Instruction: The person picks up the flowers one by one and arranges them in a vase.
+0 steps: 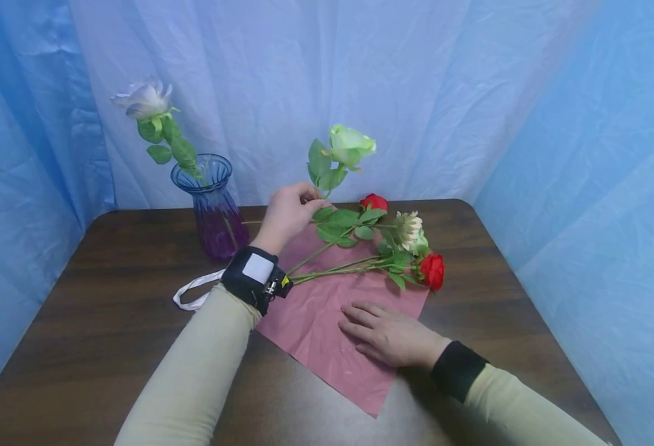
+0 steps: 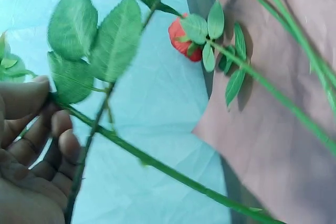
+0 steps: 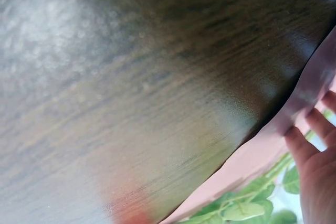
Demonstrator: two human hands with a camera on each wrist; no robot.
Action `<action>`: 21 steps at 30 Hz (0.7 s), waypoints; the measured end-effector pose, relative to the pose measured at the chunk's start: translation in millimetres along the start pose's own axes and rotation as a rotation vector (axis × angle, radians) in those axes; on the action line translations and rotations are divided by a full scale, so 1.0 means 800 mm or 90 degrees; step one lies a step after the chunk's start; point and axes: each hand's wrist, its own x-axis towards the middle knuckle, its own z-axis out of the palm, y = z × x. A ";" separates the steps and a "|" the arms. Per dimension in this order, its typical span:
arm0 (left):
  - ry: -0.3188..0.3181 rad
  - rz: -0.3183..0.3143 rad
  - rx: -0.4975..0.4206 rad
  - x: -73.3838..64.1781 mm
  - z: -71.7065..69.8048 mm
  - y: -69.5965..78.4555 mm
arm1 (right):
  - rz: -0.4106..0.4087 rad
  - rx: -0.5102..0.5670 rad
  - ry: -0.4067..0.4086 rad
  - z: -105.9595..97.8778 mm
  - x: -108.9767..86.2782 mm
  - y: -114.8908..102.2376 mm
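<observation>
My left hand [image 1: 290, 212] pinches the stem of a pale green rose [image 1: 351, 147] between thumb and fingers, holding it above the table's back part. In the left wrist view, the green stem [image 2: 173, 172] runs down to the right from my fingertips and crosses a darker stem [image 2: 88, 153]. Spread on a pink wrapping sheet [image 1: 310, 328], my right hand [image 1: 392, 336] rests with fingers extended. Several flowers lie on that sheet, among them a red rose [image 1: 432, 271], a second red rose [image 1: 374, 202] and a cream flower [image 1: 408, 229].
At the back left stands a blue-to-purple glass vase [image 1: 220, 217] with a pale lilac rose [image 1: 147, 100] leaning in it. A white loop of ribbon [image 1: 184, 297] lies by my left wrist. Light blue cloth [image 1: 282, 93] hangs around the dark wooden table [image 1: 81, 334].
</observation>
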 end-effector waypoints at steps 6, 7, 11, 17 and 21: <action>-0.033 -0.002 0.033 0.001 -0.009 0.009 | -0.002 0.003 0.007 0.002 0.001 0.001; -0.038 -0.006 0.027 0.002 -0.010 0.010 | -0.003 0.001 0.010 0.002 0.001 0.001; -0.060 -0.023 -0.005 0.002 -0.015 0.011 | -0.010 -0.008 0.019 0.003 0.001 0.001; -0.102 -0.059 -0.034 0.003 -0.023 0.011 | -0.008 0.004 0.018 0.001 0.001 0.001; -0.123 -0.063 0.020 0.005 -0.031 0.015 | -0.004 0.004 0.010 0.001 0.001 0.002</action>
